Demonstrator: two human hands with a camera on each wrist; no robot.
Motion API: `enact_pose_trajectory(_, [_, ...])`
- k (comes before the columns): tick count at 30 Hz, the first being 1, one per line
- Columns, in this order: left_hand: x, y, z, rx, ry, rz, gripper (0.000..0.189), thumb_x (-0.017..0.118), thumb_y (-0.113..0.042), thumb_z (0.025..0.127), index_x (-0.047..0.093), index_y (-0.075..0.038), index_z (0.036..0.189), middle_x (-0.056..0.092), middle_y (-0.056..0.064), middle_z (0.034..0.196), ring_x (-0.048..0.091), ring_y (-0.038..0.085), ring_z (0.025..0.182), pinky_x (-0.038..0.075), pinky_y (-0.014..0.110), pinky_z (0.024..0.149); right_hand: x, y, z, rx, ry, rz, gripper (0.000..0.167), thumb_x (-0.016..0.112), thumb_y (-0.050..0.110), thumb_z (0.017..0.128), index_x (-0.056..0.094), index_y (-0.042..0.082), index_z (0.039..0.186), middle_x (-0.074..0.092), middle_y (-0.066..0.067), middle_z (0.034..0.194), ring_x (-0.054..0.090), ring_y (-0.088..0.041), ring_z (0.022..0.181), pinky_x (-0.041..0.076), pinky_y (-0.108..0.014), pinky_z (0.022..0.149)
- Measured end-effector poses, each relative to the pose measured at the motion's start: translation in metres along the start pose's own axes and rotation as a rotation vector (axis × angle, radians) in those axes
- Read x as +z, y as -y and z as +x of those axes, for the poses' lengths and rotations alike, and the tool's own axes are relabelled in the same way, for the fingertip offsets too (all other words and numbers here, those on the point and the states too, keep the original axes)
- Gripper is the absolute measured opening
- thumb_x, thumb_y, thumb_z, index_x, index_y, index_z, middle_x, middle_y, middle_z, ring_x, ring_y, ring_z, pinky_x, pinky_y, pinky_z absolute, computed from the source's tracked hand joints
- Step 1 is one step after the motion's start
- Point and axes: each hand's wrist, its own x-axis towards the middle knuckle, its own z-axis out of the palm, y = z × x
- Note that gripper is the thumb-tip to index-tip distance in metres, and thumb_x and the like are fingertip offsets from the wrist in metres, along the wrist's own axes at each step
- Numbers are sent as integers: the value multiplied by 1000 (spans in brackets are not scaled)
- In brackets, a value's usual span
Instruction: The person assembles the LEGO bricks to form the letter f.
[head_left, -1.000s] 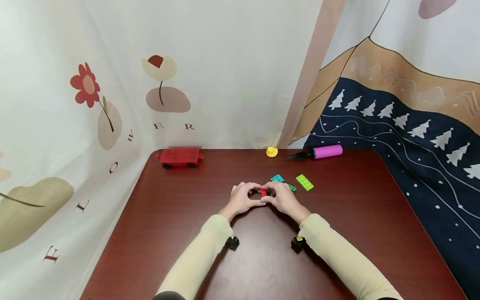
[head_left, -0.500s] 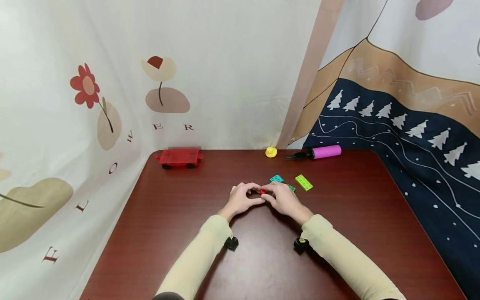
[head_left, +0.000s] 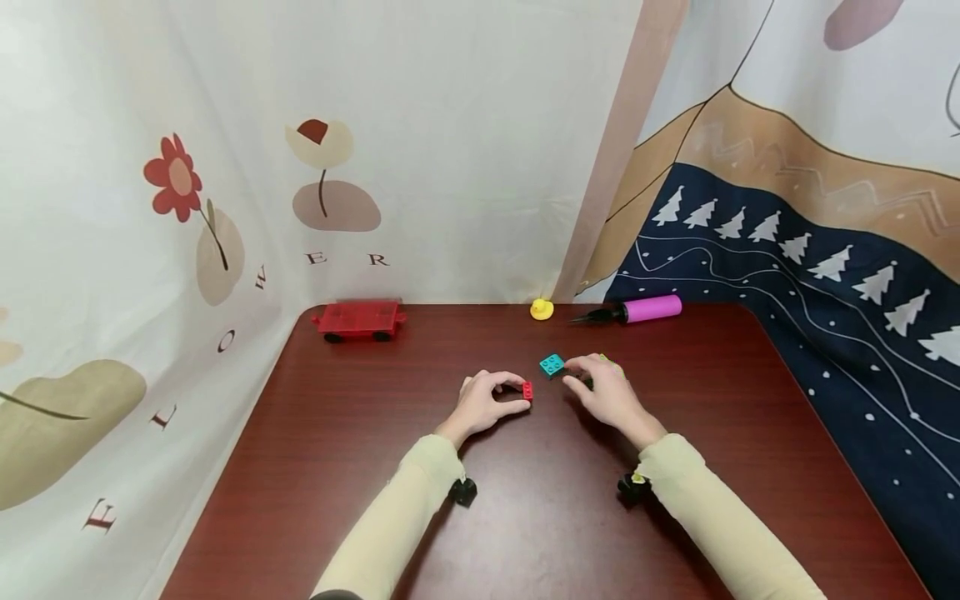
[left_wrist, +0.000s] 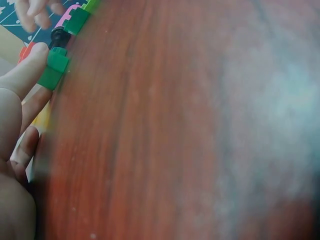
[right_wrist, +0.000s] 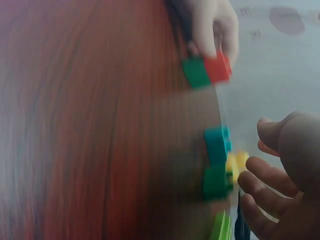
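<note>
Wood-grained tabletop (head_left: pixel 300 450): one hand is pinching, the other is hovering

Behind it a printed pale curtain (head_left: pixel 450 150) is hanging, and a red cart (head_left: pixel 360 320), a yellow duck (head_left: pixel 542 309) and a purple pump (head_left: pixel 652 308) are lining the far edge. Judging by the poses, the step in hand is picking out a loose brick with the right hand (head_left: pixel 613 397) while the left hand (head_left: pixel 480 406) is holding its piece ready. The next move is probably calling for the right fingers to settle around one brick and close, with a steady left pinch.

Thumb and fingers of the left hand are gripping a red brick (head_left: pixel 528 391); a green brick (right_wrist: pixel 196 73) is sitting flush against it, apparently joined. Well apart from that pair, the right hand is hovering with thumb and fingers parted, visibly gripping nothing. A loose green brick (right_wrist: pixel 215 182) is lying near its fingertips; blur is making it hard to tell whether they are touching. A teal brick (head_left: pixel 552 365) is resting just beside the right index fingertip, between the hands and farther out. Largely covered from above, a lime brick (right_wrist: pixel 220 227) is lying under the right hand.
</note>
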Motion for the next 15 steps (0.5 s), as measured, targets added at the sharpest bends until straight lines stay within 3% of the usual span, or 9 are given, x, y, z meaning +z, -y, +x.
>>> enact_pose_trajectory(7, [-2, 0, 1, -23, 23, 24, 38, 86, -48, 87, 77, -33, 121, 75, -20, 109, 52, 7, 89, 34, 34, 85, -22, -33, 0, 117, -60, -61, 30, 74, 18, 99, 72, 2, 125, 67, -20, 121, 64, -38, 110, 52, -57, 95])
enact_pose_trajectory(15, [0, 1, -1, -44, 35, 7, 37, 85, -48, 87, 77, -35, 121, 74, -21, 109, 53, 7, 92, 34, 35, 88, -29, -52, 3, 280, 84, -148, 53, 74, 31, 99, 62, -2, 139, 59, -28, 132, 54, -45, 120, 49, -61, 98])
